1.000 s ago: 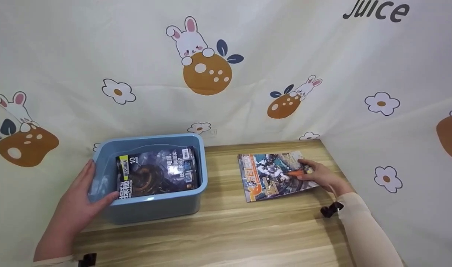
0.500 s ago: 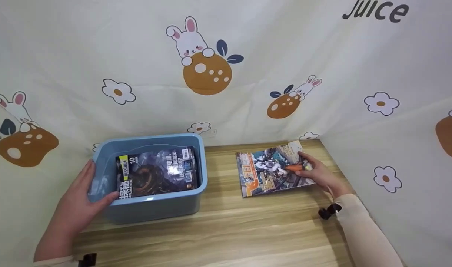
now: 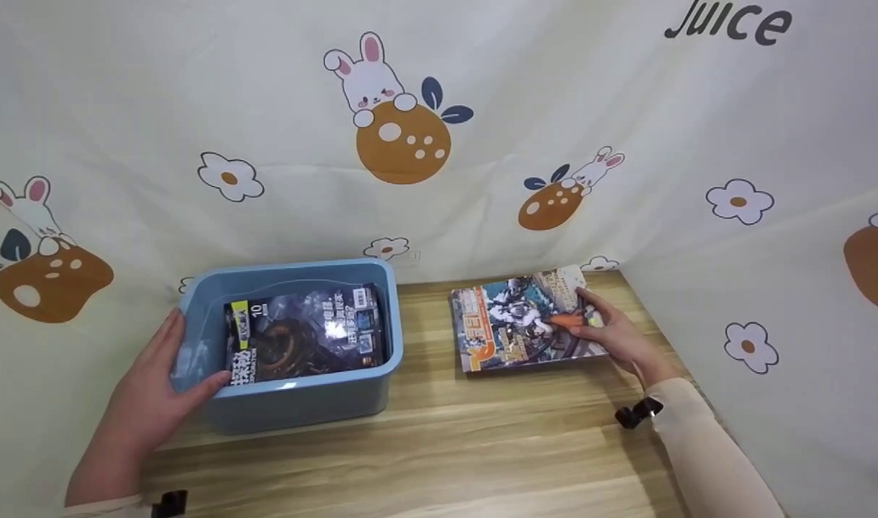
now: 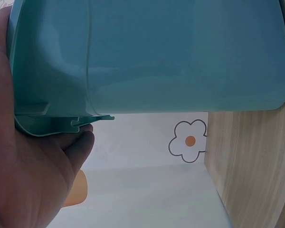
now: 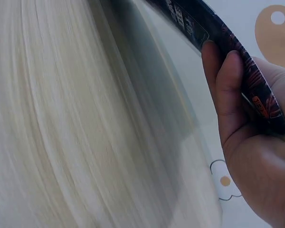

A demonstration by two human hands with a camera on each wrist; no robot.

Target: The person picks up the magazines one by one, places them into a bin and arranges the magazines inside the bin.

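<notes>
A blue plastic bin (image 3: 302, 404) stands on the wooden table at the left. My left hand (image 3: 138, 399) grips its left rim, thumb at the near corner; in the left wrist view the fingers curl under the flange of the bin (image 4: 180, 52). Inside lies a dark magazine (image 3: 295, 338), with more hidden beneath it. To the right of the bin, my right hand (image 3: 619, 337) holds a colourful magazine (image 3: 514, 324) by its right edge, thumb on the cover. The right wrist view has the fingers under the slightly bent magazine (image 5: 263, 95), raised off the table there.
The wooden table (image 3: 410, 460) runs up to a pale cloth backdrop (image 3: 281, 86) printed with rabbits, oranges and flowers. Another side of the cloth closes in at the right, beside the right forearm. A black wrist mount (image 3: 639, 412) sits on the right sleeve.
The right hand and its magazine have shifted a little left and toward the back, and the magazine has turned slightly. The left hand and bin have stayed put.
</notes>
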